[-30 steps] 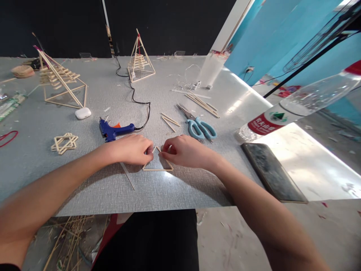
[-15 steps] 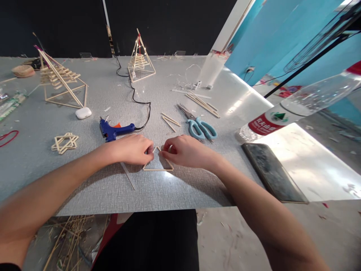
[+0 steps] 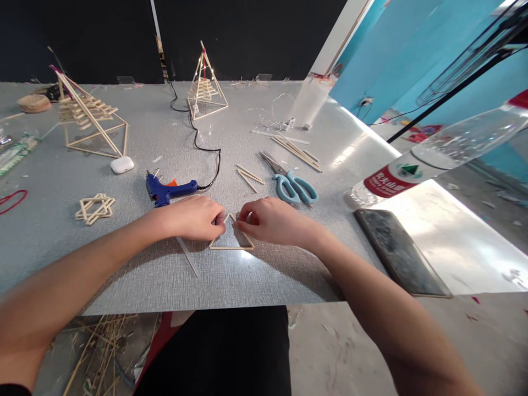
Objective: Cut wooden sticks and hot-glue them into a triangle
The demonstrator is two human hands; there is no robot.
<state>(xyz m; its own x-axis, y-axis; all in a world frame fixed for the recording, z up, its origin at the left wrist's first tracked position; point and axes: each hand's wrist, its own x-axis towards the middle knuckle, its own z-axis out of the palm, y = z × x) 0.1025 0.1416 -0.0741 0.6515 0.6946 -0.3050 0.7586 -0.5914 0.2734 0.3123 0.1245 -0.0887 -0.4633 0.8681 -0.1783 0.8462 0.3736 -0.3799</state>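
A small triangle of thin wooden sticks (image 3: 231, 248) lies flat near the table's front edge, one point facing away from me. My left hand (image 3: 198, 218) pinches its left side, fingers curled near the top corner. On the opposite side, my right hand (image 3: 270, 220) grips the right stick close to the same corner. The fingertips partly hide both slanted sticks. Beside my left wrist lies a blue glue gun (image 3: 171, 190) with an orange trigger. A clear glue stick (image 3: 188, 257) is partly under my left hand. Light-blue scissors (image 3: 291, 181) lie beyond my right hand.
Loose sticks (image 3: 249, 177) and a longer bundle (image 3: 297, 152) lie further back. A stick star (image 3: 95, 209), white earbud case (image 3: 122, 165) and two stick pyramids (image 3: 206, 93) stand left and behind. A phone (image 3: 400, 250) and water bottle (image 3: 396, 179) are at right.
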